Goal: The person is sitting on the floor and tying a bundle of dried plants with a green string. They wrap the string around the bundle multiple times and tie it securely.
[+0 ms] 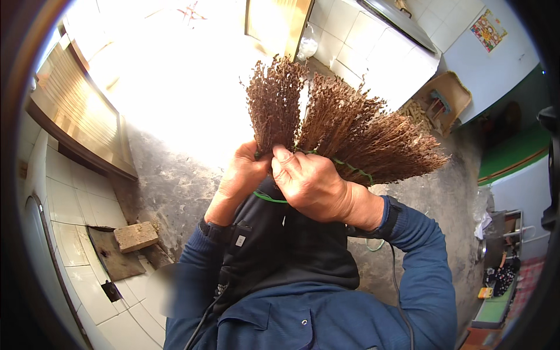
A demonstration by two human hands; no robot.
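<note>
A broom head of dried brown sorghum-like stalks (345, 118) fans out above my lap, its bundles bound by a green plastic cord (354, 168). My left hand (245, 170) grips the base of the leftmost bundle (278, 100) from the side. Against that same base, my right hand (306, 181) pinches with thumb and fingers, close to the left thumb; what lies between the fingertips is hidden. A loop of the cord (269, 198) hangs below both hands, over my dark trousers. The lower ends of the stalks are mostly covered by my hands.
A brick (136, 237) leans by an opening in the tiled stove (72, 243) at left. Wooden door panels (83, 105) stand around the bright doorway. At right are a tipped basket (455, 98) near corn cobs (415, 114), and a cluttered low shelf (494, 302). Thin cables run along my sides.
</note>
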